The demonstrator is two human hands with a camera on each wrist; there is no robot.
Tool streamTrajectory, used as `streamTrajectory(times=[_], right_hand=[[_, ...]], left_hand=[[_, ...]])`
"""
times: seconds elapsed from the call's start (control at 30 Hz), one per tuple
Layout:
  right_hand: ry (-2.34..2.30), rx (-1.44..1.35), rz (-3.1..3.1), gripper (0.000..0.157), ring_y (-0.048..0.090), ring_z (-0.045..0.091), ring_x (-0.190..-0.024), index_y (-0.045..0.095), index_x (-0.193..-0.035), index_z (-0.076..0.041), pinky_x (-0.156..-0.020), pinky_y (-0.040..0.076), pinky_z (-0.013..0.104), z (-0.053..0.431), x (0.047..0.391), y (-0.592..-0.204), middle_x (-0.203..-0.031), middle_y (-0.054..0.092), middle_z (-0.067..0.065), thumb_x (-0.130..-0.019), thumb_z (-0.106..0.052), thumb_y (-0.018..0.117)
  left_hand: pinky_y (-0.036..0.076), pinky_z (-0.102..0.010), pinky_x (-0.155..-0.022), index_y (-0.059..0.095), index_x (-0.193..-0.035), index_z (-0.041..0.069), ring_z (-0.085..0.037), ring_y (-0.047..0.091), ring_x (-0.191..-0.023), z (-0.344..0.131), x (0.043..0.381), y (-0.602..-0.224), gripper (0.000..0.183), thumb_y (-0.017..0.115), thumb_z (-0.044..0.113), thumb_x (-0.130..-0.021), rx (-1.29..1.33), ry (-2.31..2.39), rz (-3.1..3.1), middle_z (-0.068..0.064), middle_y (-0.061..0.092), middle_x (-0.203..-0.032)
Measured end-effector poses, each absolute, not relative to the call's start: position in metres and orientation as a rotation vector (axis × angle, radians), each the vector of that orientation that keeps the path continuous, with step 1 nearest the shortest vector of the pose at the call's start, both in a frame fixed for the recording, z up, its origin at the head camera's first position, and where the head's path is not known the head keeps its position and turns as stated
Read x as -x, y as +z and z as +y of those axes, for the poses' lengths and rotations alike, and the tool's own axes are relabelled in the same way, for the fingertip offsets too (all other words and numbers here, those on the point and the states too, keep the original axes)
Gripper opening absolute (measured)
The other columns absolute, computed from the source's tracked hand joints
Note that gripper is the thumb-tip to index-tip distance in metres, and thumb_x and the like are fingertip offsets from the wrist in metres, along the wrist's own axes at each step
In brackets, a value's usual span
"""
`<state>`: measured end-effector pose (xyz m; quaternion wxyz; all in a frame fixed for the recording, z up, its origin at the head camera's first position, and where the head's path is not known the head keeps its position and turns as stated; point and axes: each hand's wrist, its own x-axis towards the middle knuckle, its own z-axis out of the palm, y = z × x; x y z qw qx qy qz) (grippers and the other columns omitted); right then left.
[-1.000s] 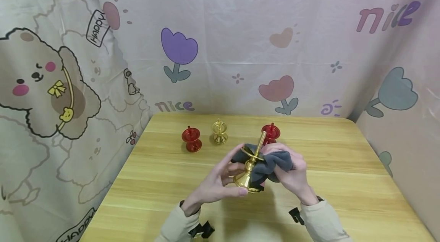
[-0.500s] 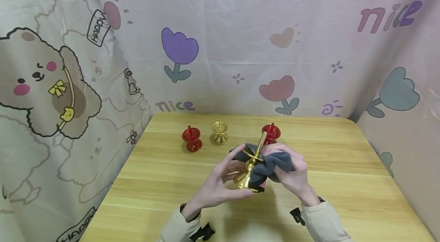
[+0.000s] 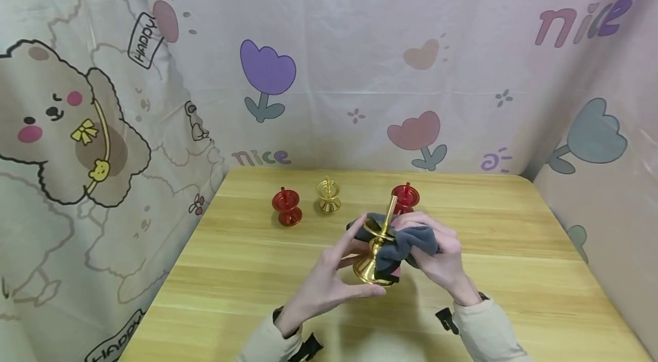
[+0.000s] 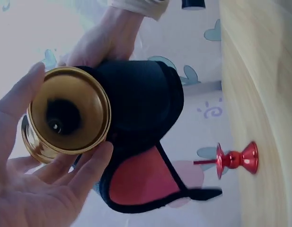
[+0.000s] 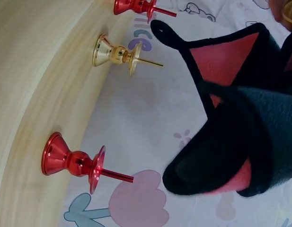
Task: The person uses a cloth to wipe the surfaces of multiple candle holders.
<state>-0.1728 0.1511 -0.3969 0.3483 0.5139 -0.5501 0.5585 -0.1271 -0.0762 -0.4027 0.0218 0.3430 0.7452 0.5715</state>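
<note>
My left hand (image 3: pixel 329 279) holds a gold candle holder (image 3: pixel 366 268) above the table, its spike tilted up and to the right. The thumb lies by the base rim, with the other fingers behind the base. In the left wrist view the hollow underside of the gold candle holder (image 4: pixel 91 104) faces the camera. A dark grey cloth (image 3: pixel 413 241) with black edging is bunched in my right hand (image 3: pixel 443 253) and lies against the holder's stem and dish. The cloth (image 4: pixel 136 99) shows a pink side and a hanging loop in the left wrist view. My right fingertips are hidden in its folds.
Towards the back of the wooden table (image 3: pixel 247 288) stand a red candle holder (image 3: pixel 288 209), a smaller-looking gold one (image 3: pixel 329 196) and another red one (image 3: pixel 405 196), partly behind my right hand. Printed fabric (image 3: pixel 349 53) hangs behind and at both sides.
The held candle holder has shifted slightly to the right. My left thumb has slid right along the base rim, and the fingers behind it show less. The right hand with the cloth stays nearly in place.
</note>
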Motion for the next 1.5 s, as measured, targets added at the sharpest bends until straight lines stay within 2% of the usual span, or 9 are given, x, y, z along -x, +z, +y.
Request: streamTrajectory(times=[0.27,0.53,0.77,0.9,1.0,1.1,1.3,1.43,1.5], right_hand=[[1.538,-1.367,-1.372,0.008,0.069,0.024,-0.102,0.066,-0.093,0.016,-0.098,0.056,0.029,0.148,0.171,-0.397,-0.101,0.072,0.020,-0.089,0.010,0.066],[1.516,-1.296,-1.509,0.011,0.066,0.024,-0.109,0.068,-0.099,0.012,-0.104,0.053,0.029,0.154,0.175,-0.406,-0.104,0.069,0.020,-0.089,0.009,0.067],[1.446,-1.037,-1.977,0.042,0.046,0.011,-0.130,0.065,-0.127,0.001,-0.114,0.033,0.019,0.159,0.169,-0.414,-0.132,0.053,0.010,-0.087,0.012,0.065],[1.468,-0.762,-1.993,0.029,0.064,0.001,-0.103,0.069,-0.111,0.004,-0.090,0.051,0.013,0.157,0.165,-0.417,-0.111,0.070,-0.006,-0.085,0.016,0.066],[1.558,-0.592,-1.996,0.020,0.067,-0.001,-0.081,0.072,-0.099,0.003,-0.069,0.055,0.014,0.153,0.161,-0.421,-0.093,0.070,-0.018,-0.084,0.015,0.069],[1.656,-0.557,-1.982,0.023,0.068,-0.002,-0.082,0.073,-0.099,0.003,-0.068,0.057,0.015,0.147,0.159,-0.425,-0.094,0.072,-0.022,-0.081,0.017,0.070],[1.565,-0.826,-1.735,0.029,0.070,0.006,-0.104,0.076,-0.097,0.004,-0.091,0.055,0.016,0.131,0.164,-0.434,-0.108,0.076,0.004,-0.075,0.023,0.071],[1.484,-0.957,-1.595,0.012,0.069,0.011,-0.112,0.076,-0.097,0.008,-0.097,0.055,0.019,0.126,0.164,-0.439,-0.113,0.074,0.017,-0.086,0.008,0.072],[1.456,-0.985,-1.576,0.015,0.068,0.011,-0.115,0.075,-0.099,0.009,-0.099,0.054,0.019,0.126,0.164,-0.439,-0.117,0.073,0.015,-0.093,-0.004,0.070]], left_hand=[[0.056,-0.039,-0.104,0.006,-0.163,0.015,-0.016,0.065,-0.121,-0.086,0.137,-0.411,0.105,0.073,-0.005,-0.085,-1.204,1.943,1.765,-0.041,0.058,-0.125],[0.054,-0.029,-0.103,0.007,-0.163,0.029,-0.018,0.064,-0.123,-0.077,0.129,-0.404,0.115,0.086,0.012,-0.080,-1.051,1.796,2.177,-0.016,0.066,-0.133],[0.054,-0.034,-0.104,0.019,-0.160,0.026,-0.027,0.065,-0.121,-0.079,0.129,-0.407,0.103,0.084,0.009,-0.081,-0.921,1.911,2.267,-0.018,0.065,-0.132],[0.054,-0.040,-0.105,0.020,-0.159,0.026,-0.029,0.066,-0.121,-0.080,0.132,-0.409,0.102,0.084,0.010,-0.081,-0.927,1.944,2.351,-0.018,0.065,-0.133],[0.053,-0.045,-0.107,0.020,-0.159,0.026,-0.027,0.066,-0.121,-0.080,0.134,-0.407,0.103,0.085,0.011,-0.080,-0.882,1.968,2.429,-0.016,0.067,-0.131],[0.054,-0.046,-0.106,0.022,-0.158,0.023,-0.025,0.067,-0.120,-0.078,0.135,-0.404,0.103,0.087,0.013,-0.078,-0.820,1.966,2.515,-0.014,0.069,-0.128],[0.058,-0.045,-0.098,0.021,-0.158,0.032,-0.027,0.066,-0.122,-0.074,0.134,-0.401,0.104,0.087,0.016,-0.079,-0.777,1.949,2.419,-0.013,0.068,-0.132],[0.061,-0.045,-0.091,0.022,-0.157,0.036,-0.031,0.065,-0.118,-0.073,0.133,-0.401,0.104,0.086,0.013,-0.079,-0.765,1.981,2.366,-0.014,0.064,-0.134],[0.062,-0.042,-0.090,0.023,-0.158,0.035,-0.033,0.066,-0.115,-0.073,0.132,-0.401,0.104,0.086,0.011,-0.078,-0.785,2.000,2.349,-0.015,0.060,-0.135]])
